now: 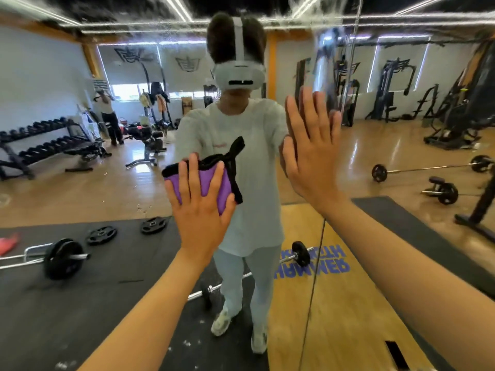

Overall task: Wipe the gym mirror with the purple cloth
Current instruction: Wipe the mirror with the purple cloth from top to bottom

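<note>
Head view faces a large wall mirror (pixel 388 162) of smooth glass, with a thin vertical seam running down its right part and streaks of wet spray across the top. The left hand (pixel 201 210) presses flat against the glass, fingers straight and slightly spread, with the purple microfibre cloth with black trim (pixel 214 180) pinned under the palm at about chest height of the reflection. A black edge strip of the cloth sticks up and to the right of the fingers. The right hand (pixel 310 156) lies flat on the mirror just to the right, fingers straight and together, holding nothing.

Reflected in the glass is a gym room: a pale wooden floor (pixel 375 145), black rubber mats (pixel 53 303), a loaded barbell (pixel 61 258) and loose round weight plates (pixel 101 235) at left, a rack of black dumbbells (pixel 40 140) along the far wall, and black weight machines (pixel 396 89) at right. Blue mirrored lettering (pixel 313 261) marks the wooden platform.
</note>
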Motion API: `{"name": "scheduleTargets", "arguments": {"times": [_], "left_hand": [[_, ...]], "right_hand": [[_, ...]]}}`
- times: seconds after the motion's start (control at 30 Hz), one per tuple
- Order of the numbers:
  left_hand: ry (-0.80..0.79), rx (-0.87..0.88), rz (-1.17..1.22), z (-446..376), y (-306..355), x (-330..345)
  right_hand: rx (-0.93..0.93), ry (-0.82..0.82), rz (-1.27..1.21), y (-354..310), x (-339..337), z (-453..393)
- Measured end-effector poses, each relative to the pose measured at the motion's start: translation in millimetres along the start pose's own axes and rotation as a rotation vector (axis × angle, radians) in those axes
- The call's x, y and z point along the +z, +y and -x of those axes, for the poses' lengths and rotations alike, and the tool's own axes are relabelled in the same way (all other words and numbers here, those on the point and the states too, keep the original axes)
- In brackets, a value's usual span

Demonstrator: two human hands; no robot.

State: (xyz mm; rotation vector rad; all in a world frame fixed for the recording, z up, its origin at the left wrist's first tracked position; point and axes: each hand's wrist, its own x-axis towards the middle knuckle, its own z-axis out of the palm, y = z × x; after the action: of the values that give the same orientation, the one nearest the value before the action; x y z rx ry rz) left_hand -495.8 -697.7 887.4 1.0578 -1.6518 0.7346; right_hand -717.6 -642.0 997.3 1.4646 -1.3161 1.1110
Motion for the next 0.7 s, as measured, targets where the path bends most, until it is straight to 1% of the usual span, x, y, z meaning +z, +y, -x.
{"name": "scheduleTargets", "arguments": {"times": [0.07,0.13,0.23,0.3,0.37,0.5,0.6,0.67,0.7], "left_hand": [[-0.024,0.004,0.009,13,2,3],[-0.025,-0.03,0.015,16,7,5],[-0.02,-0.065,0.044,12,22,6],[-0.033,-0.033,0.044,8,39,8],[-0.051,0.045,0.043,10,60,12],[-0.112,0.294,0.033,41,101,35],[-0.166,0.477,0.012,89,121,53],[-0.223,0.61,-0.057,124,129,63],[-0.245,0.641,-0.09,139,130,67]], "right_hand": [[-0.003,-0.027,0.028,-1,7,28],[-0.023,-0.047,0.025,3,10,46],[-0.108,-0.081,0.028,17,6,52],[-0.163,-0.116,0.027,28,2,52],[-0.226,-0.157,0.023,40,-3,51],[-0.302,-0.17,0.04,57,-7,49],[-0.314,-0.142,0.056,57,-6,50],[-0.289,-0.122,0.049,54,-4,52],[-0.268,-0.12,0.039,52,-3,54]]}}
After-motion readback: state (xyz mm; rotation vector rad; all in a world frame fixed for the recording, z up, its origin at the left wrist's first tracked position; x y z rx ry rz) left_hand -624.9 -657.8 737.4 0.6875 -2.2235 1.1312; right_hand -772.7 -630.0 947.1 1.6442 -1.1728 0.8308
